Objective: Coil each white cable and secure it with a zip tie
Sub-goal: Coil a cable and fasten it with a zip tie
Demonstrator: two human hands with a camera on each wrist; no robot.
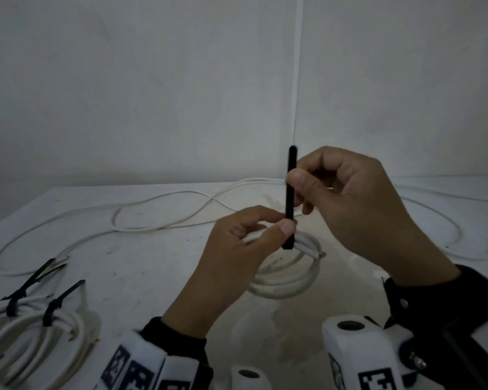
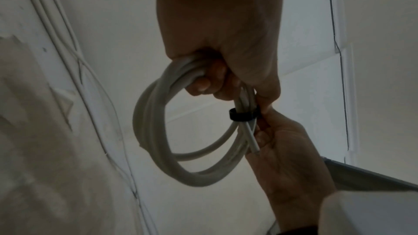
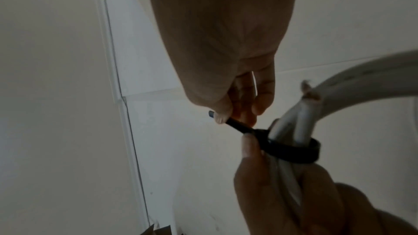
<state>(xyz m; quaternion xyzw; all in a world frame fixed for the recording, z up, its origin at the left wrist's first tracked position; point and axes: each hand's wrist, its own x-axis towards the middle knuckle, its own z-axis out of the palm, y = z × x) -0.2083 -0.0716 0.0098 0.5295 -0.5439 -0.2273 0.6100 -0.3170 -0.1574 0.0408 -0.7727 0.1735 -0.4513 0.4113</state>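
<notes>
The left hand (image 1: 231, 249) gripped the coiled white cable (image 2: 158, 131) above the table (image 1: 152, 263) while the right hand (image 1: 347, 198) pinched the black zip tie (image 1: 290, 198) tail, so I'd have pulled straight up, keeping that thumb braced near the head.

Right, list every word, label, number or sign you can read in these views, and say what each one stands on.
No readable words or numbers in any view.
Black-and-white square code markers on the white wrist bands and the white camera mount: patterns only, no letters.
Dark printed marks along the thick white cable in the right wrist view: too blurred to read.
Black plastic zip tie and the tied white cable coils: no text visible.
</notes>
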